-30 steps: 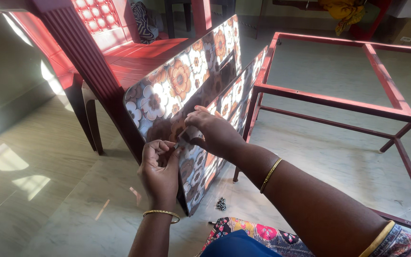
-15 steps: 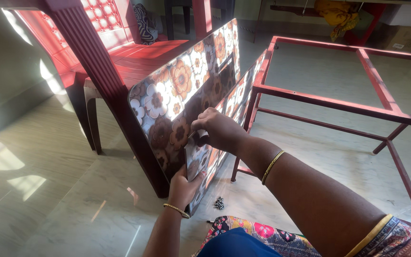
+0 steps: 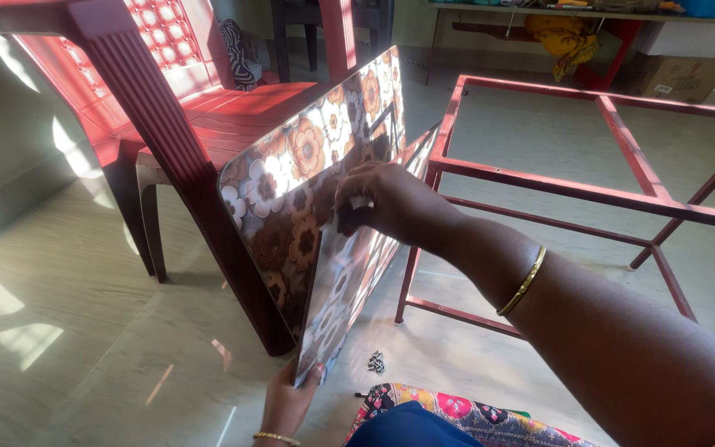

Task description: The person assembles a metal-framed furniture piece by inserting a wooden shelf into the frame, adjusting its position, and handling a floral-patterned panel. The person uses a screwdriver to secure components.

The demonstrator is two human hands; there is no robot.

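A glossy board with a brown and orange flower print (image 3: 291, 178) stands on edge, leaning against a red plastic chair (image 3: 192, 108). A second flower-print board (image 3: 349, 281) leans in front of it. My right hand (image 3: 378, 199) grips the top edge of the front board, fingers curled over it. My left hand (image 3: 287, 397) is low down and holds that board's bottom corner from beneath. Both wrists carry gold bangles.
A red metal frame (image 3: 589, 194) with open rectangles stands to the right on the pale tiled floor. A small pile of dark screws (image 3: 376, 362) lies on the floor by the boards. Patterned cloth (image 3: 457, 410) covers my lap. A cardboard box (image 3: 676, 74) sits far back.
My left hand has dropped from the boards' middle to the bottom corner of the front board. The front board has swung out from the rear one. My right hand stayed at the top edge.
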